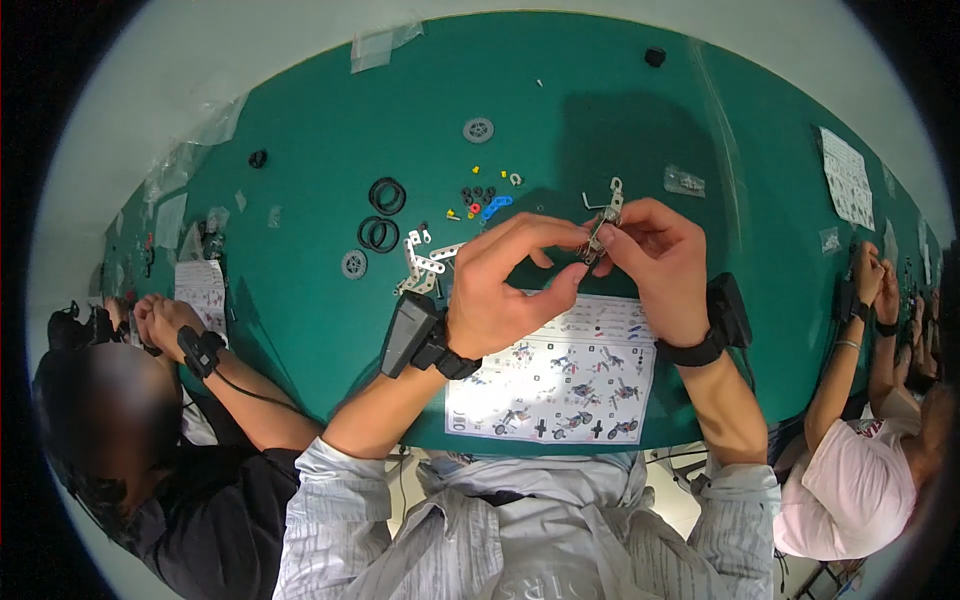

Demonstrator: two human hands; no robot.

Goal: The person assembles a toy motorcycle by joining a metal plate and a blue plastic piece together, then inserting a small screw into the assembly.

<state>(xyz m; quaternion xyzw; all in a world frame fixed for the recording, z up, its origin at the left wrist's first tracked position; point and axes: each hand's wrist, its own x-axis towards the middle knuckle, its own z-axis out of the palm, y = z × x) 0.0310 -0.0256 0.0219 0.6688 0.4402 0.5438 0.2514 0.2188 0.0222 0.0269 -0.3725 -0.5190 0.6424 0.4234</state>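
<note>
Over the green table, a small metal model assembly (613,203) of perforated strips is held up between my two hands. My right hand (660,262) pinches it between thumb and fingers. From the left, the thumb and index finger of my left hand (512,268) close on its lower part; the exact contact is partly hidden. A thin bent rod (590,203) juts out from the assembly's left side. Under my hands lies a printed instruction sheet (550,385) with step pictures. Loose perforated metal strips (420,265) lie beside my left wrist.
Black rubber rings (378,234), grey spoked wheels (478,130), blue pieces (497,206) and small black parts (478,194) lie ahead and left. A clear plastic bag (684,181) sits to the right. Co-workers sit at both sides, a black sleeve (225,500) close on my left.
</note>
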